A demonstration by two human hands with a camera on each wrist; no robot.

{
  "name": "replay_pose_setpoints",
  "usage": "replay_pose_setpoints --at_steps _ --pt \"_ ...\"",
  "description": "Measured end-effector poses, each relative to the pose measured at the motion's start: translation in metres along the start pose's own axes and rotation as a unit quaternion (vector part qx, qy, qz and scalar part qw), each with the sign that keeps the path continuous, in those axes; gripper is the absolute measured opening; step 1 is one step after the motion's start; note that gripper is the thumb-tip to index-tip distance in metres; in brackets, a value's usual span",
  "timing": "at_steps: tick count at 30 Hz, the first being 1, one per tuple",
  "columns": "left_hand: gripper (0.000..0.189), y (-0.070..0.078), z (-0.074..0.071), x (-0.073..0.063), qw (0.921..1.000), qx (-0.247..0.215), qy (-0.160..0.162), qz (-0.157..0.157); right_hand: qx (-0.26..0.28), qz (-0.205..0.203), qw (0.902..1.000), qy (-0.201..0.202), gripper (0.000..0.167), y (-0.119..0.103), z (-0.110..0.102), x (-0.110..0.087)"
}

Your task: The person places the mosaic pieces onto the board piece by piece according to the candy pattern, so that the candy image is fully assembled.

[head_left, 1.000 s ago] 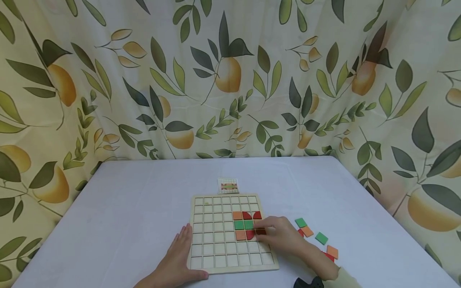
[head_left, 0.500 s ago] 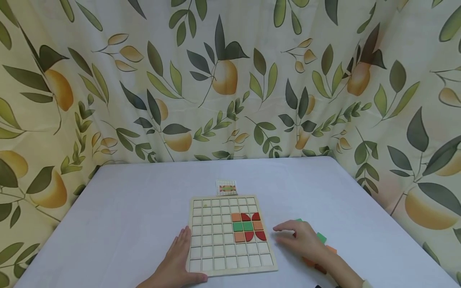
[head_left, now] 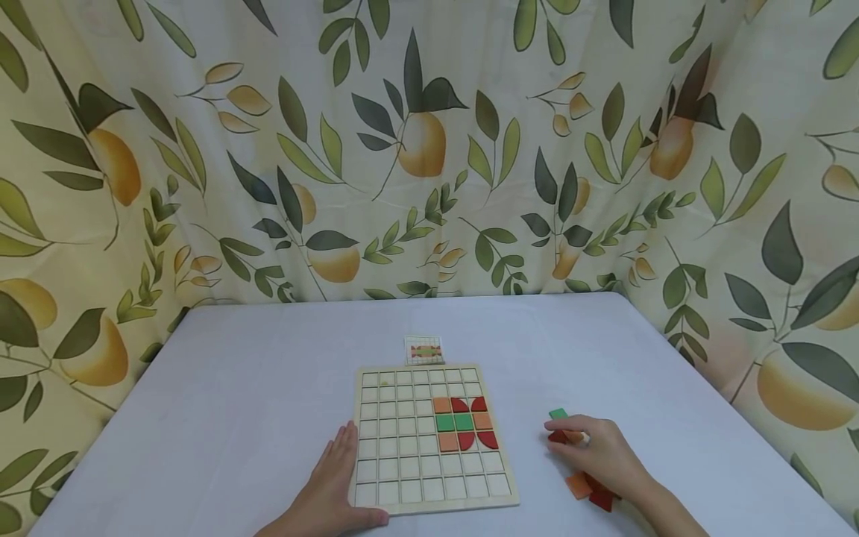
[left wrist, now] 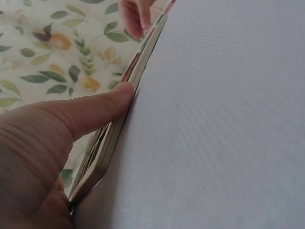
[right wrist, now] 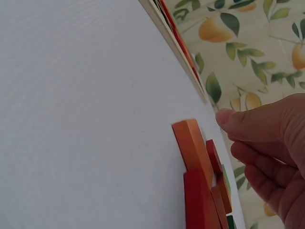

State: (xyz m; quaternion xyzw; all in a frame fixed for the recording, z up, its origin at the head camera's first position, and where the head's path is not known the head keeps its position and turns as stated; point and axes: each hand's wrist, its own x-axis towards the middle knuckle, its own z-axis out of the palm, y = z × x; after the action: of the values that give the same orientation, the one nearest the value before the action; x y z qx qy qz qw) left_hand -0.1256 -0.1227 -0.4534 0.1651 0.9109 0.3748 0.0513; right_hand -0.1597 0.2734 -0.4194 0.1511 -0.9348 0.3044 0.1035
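A wooden grid board (head_left: 409, 468) lies on the white table. On its right side, several orange, green and red tiles fill cells in three rows; the red ones have curved edges. My left hand (head_left: 329, 481) rests against the board's left edge and near left corner, fingers straight, thumb (left wrist: 112, 100) along the near edge. To the right of the board, my right hand (head_left: 611, 455) is over loose tiles, its fingertips close to a red tile (head_left: 557, 437). In the right wrist view, nothing shows between thumb (right wrist: 243, 123) and fingers; an orange tile (right wrist: 187, 140) lies beside them.
A small pattern card (head_left: 424, 350) lies just beyond the board's far edge. Loose tiles lie around the right hand: a green tile (head_left: 558, 413), an orange tile (head_left: 578, 486) and a red tile (head_left: 602, 500). Behind the table hangs a leaf-and-fruit curtain (head_left: 376, 186).
My right hand has left the board's right edge and moved right to the loose tiles. An orange tile now shows in the middle row's last cell. The left hand stays put.
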Motion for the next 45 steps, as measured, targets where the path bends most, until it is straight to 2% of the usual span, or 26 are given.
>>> replay_pose_setpoints --at_steps 6,12,21,26,35,45 --pt "0.131 0.000 0.000 0.000 1.0000 -0.003 0.002 0.000 -0.017 0.047 0.9987 0.013 0.029 0.006 -0.006 -0.005" --pt "0.132 0.001 -0.001 0.000 1.0000 -0.003 -0.004 -0.007 -0.015 0.070 0.9974 0.002 0.030 0.010 -0.010 -0.005" --pt "0.131 0.002 -0.002 0.000 0.9999 0.013 0.000 -0.002 -0.041 0.122 0.9916 -0.014 0.041 0.013 -0.013 -0.005" --pt "0.131 0.003 -0.002 0.000 1.0000 0.005 -0.001 -0.005 -0.048 0.129 0.9902 -0.021 0.044 0.015 -0.012 -0.005" --pt "0.131 0.002 -0.002 0.001 0.9999 0.013 -0.003 -0.003 -0.059 0.103 0.9929 -0.002 0.039 0.021 -0.009 -0.004" --pt "0.131 0.001 -0.002 0.001 0.9999 0.013 -0.005 -0.005 -0.021 0.161 0.9865 -0.019 0.037 0.019 -0.009 -0.001"
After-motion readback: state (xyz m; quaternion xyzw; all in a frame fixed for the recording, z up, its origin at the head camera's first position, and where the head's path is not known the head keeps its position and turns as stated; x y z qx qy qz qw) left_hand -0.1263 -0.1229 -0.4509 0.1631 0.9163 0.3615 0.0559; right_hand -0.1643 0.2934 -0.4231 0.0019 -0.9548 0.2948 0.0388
